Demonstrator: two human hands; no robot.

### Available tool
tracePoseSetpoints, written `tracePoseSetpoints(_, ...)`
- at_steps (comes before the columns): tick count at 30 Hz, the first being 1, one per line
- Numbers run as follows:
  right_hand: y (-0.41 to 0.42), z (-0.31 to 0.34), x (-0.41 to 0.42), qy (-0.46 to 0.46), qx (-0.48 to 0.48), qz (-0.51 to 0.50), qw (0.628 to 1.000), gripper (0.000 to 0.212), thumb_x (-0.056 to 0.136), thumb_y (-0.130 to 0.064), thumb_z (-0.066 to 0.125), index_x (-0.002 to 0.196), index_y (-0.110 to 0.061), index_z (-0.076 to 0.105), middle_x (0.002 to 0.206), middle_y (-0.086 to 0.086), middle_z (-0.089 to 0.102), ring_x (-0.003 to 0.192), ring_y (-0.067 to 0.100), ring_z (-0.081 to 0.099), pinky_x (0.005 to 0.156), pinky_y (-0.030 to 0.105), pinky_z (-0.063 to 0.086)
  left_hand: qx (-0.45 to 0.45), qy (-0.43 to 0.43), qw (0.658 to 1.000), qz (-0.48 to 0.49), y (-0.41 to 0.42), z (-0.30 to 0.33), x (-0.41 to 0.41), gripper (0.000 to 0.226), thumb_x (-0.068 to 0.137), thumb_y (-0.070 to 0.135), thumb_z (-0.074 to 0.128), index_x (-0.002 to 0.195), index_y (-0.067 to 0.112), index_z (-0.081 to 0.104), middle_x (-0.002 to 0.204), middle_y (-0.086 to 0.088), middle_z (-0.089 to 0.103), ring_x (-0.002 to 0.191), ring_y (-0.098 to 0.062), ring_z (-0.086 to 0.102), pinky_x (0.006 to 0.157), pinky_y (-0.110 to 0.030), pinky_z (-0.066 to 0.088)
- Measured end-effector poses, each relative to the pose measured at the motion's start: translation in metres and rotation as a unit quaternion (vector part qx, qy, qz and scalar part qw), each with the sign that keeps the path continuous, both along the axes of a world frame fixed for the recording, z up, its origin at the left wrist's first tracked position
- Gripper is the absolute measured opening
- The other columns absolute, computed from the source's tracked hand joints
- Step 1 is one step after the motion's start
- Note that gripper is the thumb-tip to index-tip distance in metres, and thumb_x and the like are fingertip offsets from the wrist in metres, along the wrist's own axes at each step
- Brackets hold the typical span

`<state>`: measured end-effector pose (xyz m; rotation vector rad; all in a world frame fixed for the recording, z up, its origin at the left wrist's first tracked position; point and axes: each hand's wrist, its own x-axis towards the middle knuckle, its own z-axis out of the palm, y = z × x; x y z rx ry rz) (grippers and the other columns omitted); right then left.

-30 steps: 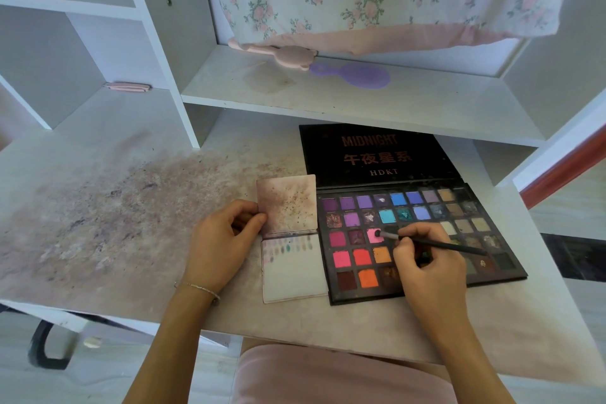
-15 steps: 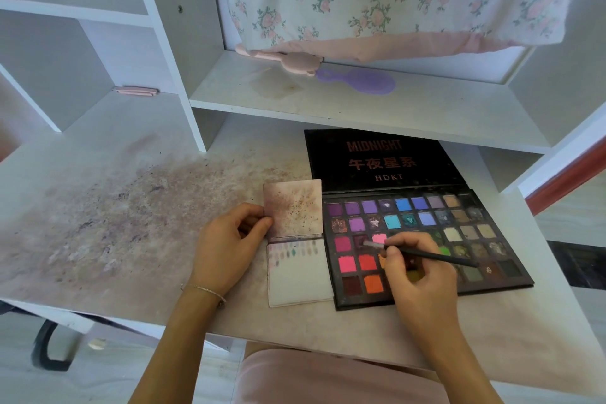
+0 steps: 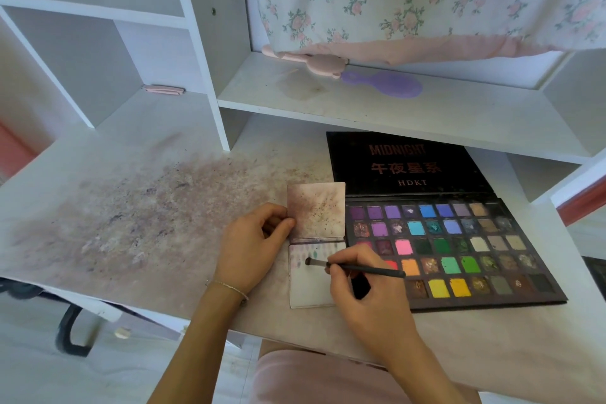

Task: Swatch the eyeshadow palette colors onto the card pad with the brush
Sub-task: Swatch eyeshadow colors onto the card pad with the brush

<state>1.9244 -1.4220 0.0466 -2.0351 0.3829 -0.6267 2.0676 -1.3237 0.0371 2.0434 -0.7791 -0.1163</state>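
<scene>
One eyeshadow palette lies open on the worktop, its black lid flat at 12 o'clock of the pans. The pans sit in five rows; I count about nine to a row, though the right hand covers some at the left end. One card pad lies touching the palette's left edge, its stained cover flipped up at 12 o'clock of the white page. A row of faint swatches runs along the top of that page; their number is too blurred to count.

One brush is in play. The right hand pinches its dark handle between thumb and curled fingers, a closed grip, with the bristle tip on the page just below the swatch row, pointing to 9 o'clock. The handle's far end lies over the palette's lower left pans. The left hand sits at 9 o'clock of the pad, fingers curled, thumb tip against the left edge of the cover.

On the shelf at 12 o'clock lie one pink handled thing and one purple hairbrush, partly under a flowered cloth. One pink flat item lies at 10 o'clock.
</scene>
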Motion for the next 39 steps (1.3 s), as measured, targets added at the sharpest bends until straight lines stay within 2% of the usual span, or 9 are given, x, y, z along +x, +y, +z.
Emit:
tracePoseSetpoints(6, 0.0005, 0.0002, 0.0008, 0.012, -0.016, 0.005, 1.0, 0.016, 0.078, -0.017, 0.055, 0.079, -0.033, 0.055, 0.076, -0.015, 0.058, 0.077, 0.006, 0.056, 0.064, 0.011, 0.043, 0.001, 0.0, 1.0, -0.001, 0.0001, -0.0008, 0.0008, 0.011, 0.082, 0.015, 0.065, 0.08, 0.026, 0.063, 0.066, 0.022, 0.057, 0.071, 0.009, 0.056, 0.061, -0.002, 0.039)
tracePoseSetpoints(10, 0.0, -0.0014, 0.0009, 0.029, -0.034, 0.002, 0.999, 0.006, 0.077, -0.018, 0.055, 0.08, -0.019, 0.06, 0.075, -0.013, 0.058, 0.076, 0.006, 0.055, 0.064, 0.012, 0.043, 0.004, 0.006, 1.0, 0.0, 0.0, -0.0007, 0.0005, 0.009, 0.083, 0.016, 0.064, 0.081, 0.025, 0.063, 0.067, 0.021, 0.058, 0.07, 0.01, 0.056, 0.062, -0.003, 0.04)
tracePoseSetpoints(17, 0.0009, 0.0005, 0.0011, 0.037, -0.033, -0.006, 0.999, 0.006, 0.076, -0.018, 0.055, 0.078, -0.022, 0.059, 0.073, -0.016, 0.056, 0.076, 0.003, 0.054, 0.063, 0.009, 0.041, 0.005, 0.012, 1.0, 0.005, 0.0001, -0.0015, 0.0008, 0.006, 0.083, 0.016, 0.064, 0.085, 0.021, 0.067, 0.068, 0.018, 0.061, 0.064, -0.001, 0.057, 0.061, -0.005, 0.04)
tracePoseSetpoints(23, 0.001, 0.0005, 0.0004, 0.039, -0.025, 0.001, 0.999, 0.007, 0.075, -0.018, 0.054, 0.078, -0.024, 0.057, 0.075, -0.013, 0.057, 0.077, 0.002, 0.054, 0.064, 0.009, 0.041, -0.001, 0.019, 1.0, 0.0, -0.0001, -0.0002, 0.0001, 0.013, 0.083, 0.015, 0.063, 0.081, 0.028, 0.062, 0.067, 0.019, 0.061, 0.069, 0.005, 0.057, 0.061, -0.004, 0.04)
tracePoseSetpoints(30, 0.001, -0.0003, 0.0002, 0.042, -0.03, 0.001, 0.999, 0.006, 0.075, -0.019, 0.054, 0.078, -0.022, 0.058, 0.076, -0.013, 0.057, 0.078, 0.002, 0.054, 0.065, 0.012, 0.043, -0.001, 0.018, 1.0, 0.002, -0.0005, 0.0006, -0.0005, 0.013, 0.083, 0.016, 0.063, 0.081, 0.028, 0.062, 0.068, 0.019, 0.061, 0.067, 0.004, 0.057, 0.061, -0.004, 0.04)
tracePoseSetpoints(36, 0.0007, -0.0006, 0.0015, 0.043, -0.033, 0.0, 0.999, 0.007, 0.075, -0.02, 0.053, 0.079, -0.024, 0.057, 0.076, -0.015, 0.056, 0.078, 0.002, 0.053, 0.065, 0.011, 0.043, 0.009, 0.015, 1.0, 0.006, -0.0004, 0.0002, -0.0002, 0.006, 0.083, 0.016, 0.063, 0.085, 0.021, 0.066, 0.068, 0.012, 0.063, 0.065, 0.0, 0.057, 0.06, -0.005, 0.041)
tracePoseSetpoints(39, 0.0006, -0.0018, 0.0006, 0.041, -0.031, 0.001, 0.999, 0.006, 0.075, -0.019, 0.053, 0.078, -0.023, 0.057, 0.075, -0.014, 0.056, 0.078, 0.002, 0.053, 0.064, 0.011, 0.043, 0.007, 0.015, 1.0, 0.005, -0.0006, 0.0016, -0.0008, 0.008, 0.083, 0.015, 0.063, 0.084, 0.023, 0.065, 0.068, 0.016, 0.061, 0.063, 0.003, 0.057, 0.061, -0.004, 0.04)
